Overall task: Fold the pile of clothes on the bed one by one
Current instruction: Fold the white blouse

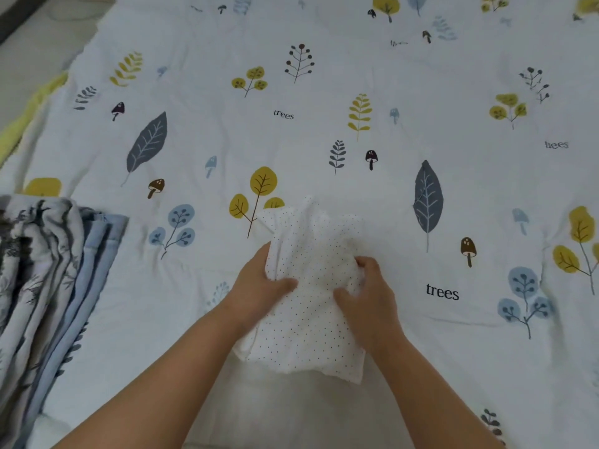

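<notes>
A small white garment with fine dark dots lies bunched on the bed in front of me, its far end crumpled into ridges. My left hand grips its left edge, thumb on top and fingers tucked under the cloth. My right hand grips the right side, fingers curled into the fabric near the middle. The near end of the garment lies flat between my forearms.
The bed is covered by a white sheet printed with leaves, mushrooms and the word "trees". A folded blue and grey patterned quilt lies at the left edge. A yellow cloth edge shows at the far left.
</notes>
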The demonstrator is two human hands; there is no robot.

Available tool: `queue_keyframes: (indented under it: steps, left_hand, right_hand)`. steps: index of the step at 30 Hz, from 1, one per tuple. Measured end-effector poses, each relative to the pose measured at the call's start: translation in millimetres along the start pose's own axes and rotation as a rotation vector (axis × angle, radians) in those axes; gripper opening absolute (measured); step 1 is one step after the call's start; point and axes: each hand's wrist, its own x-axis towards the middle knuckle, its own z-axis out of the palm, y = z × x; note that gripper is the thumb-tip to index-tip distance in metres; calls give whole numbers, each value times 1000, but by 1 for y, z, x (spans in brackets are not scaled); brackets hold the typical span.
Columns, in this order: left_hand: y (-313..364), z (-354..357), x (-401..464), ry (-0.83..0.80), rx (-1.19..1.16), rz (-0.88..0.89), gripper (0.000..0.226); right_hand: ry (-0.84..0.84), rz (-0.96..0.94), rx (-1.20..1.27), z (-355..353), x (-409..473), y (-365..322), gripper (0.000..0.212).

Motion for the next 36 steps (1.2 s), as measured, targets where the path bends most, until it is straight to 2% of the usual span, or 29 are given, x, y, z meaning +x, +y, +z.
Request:
queue_keyframes:
  steps: [5,14,22,26,30,36]
  left_hand:
    - [17,-8,-38,-28,19,9,43]
    - [90,-30,-140,35,-34,44,43]
    - [148,-66,-235,154,-120,73,56]
    - [158,-100,-277,217,-110,92,59]
    - [163,-143,-308,275,-118,149,54]
    - [150,-223,-335,337,-80,164,56]
  right_hand:
    - [23,-52,29,-16,-36,-13,42]
    - [-8,-211,67,-74,-128,-83,43]
    - [-80,-329,120,-103,-207,-151,41]
    - [-159,-356,122,-97,-238,-185,41]
    - [-224,-393,113,-77,-261,-221,38]
    - [-269,-428,126,-14,-286,-273,38]
